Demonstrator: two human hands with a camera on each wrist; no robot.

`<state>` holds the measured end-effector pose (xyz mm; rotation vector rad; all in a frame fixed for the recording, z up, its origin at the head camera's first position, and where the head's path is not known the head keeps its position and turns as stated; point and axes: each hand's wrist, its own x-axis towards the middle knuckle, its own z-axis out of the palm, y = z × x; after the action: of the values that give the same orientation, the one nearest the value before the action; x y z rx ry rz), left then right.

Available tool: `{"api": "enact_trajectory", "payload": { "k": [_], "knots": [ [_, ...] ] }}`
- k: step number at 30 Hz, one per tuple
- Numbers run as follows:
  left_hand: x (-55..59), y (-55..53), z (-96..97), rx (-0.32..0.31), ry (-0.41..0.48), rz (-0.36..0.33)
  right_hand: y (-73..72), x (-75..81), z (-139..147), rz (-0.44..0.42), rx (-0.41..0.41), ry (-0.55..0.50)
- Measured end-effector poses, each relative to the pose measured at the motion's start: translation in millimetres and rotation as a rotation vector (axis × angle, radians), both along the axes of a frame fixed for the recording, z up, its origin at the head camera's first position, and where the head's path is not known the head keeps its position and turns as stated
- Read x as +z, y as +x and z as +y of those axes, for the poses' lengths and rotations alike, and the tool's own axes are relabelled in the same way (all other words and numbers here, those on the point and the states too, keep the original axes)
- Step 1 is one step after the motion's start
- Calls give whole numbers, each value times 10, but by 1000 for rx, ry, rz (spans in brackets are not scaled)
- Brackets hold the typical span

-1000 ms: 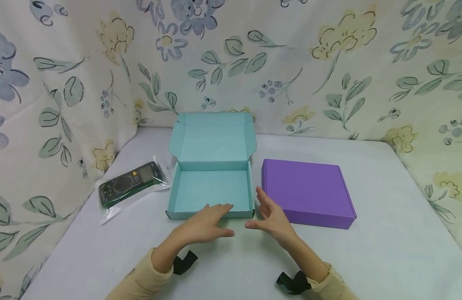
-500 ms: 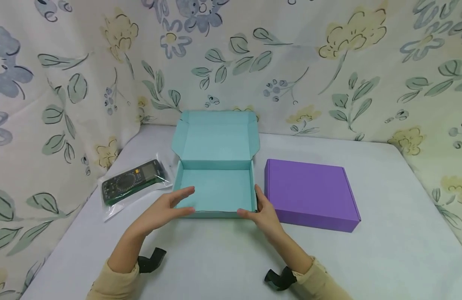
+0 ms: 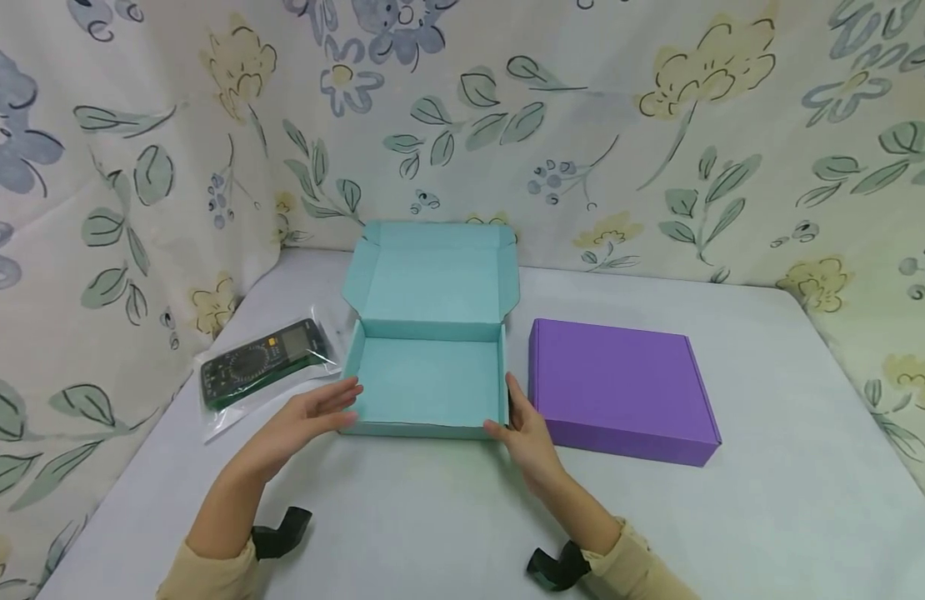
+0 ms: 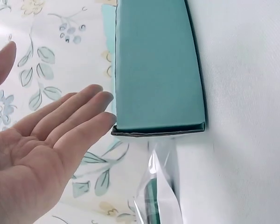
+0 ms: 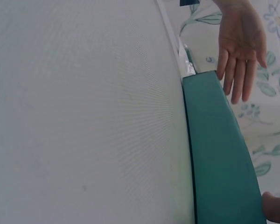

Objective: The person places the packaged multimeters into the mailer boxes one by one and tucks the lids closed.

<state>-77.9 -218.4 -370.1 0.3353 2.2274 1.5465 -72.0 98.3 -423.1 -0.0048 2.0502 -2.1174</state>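
A turquoise cardboard box lies in the middle of the head view, its lid raised at the back and its inside bare. My right hand holds its front right corner, thumb at the front rim and fingers along the right side. The right wrist view catches only that thumb, right at the rim. Beside the front left corner is my left hand, fingers extended, fingertips close to the box edge. In the left wrist view the left palm faces the camera, nothing in it.
To the left lies a black and green multimeter in a clear plastic bag. A closed purple box sits right of the turquoise one. Behind the white table hangs a floral curtain.
My left hand has moved from in front of the box to its left corner. My right hand has taken the right corner, and the box has shifted slightly left.
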Motion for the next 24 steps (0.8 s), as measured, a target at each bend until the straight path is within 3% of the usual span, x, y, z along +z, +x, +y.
{"api": "enact_trajectory", "payload": {
  "k": [11, 19, 21, 24],
  "knots": [
    [1, 40, -148, 143, 21, -28, 42, -79, -47, -41, -31, -77],
    [-15, 2, -290, 207, 169, -57, 45, -72, -35, -36, -27, -95],
    [-22, 4, -335, 226, 162, -66, 46, -71, -27, -34, -21, -92],
    [-2, 19, -417, 286, 79, -83, 47, -72, -17, -28, -3, -84]
  ]
}}
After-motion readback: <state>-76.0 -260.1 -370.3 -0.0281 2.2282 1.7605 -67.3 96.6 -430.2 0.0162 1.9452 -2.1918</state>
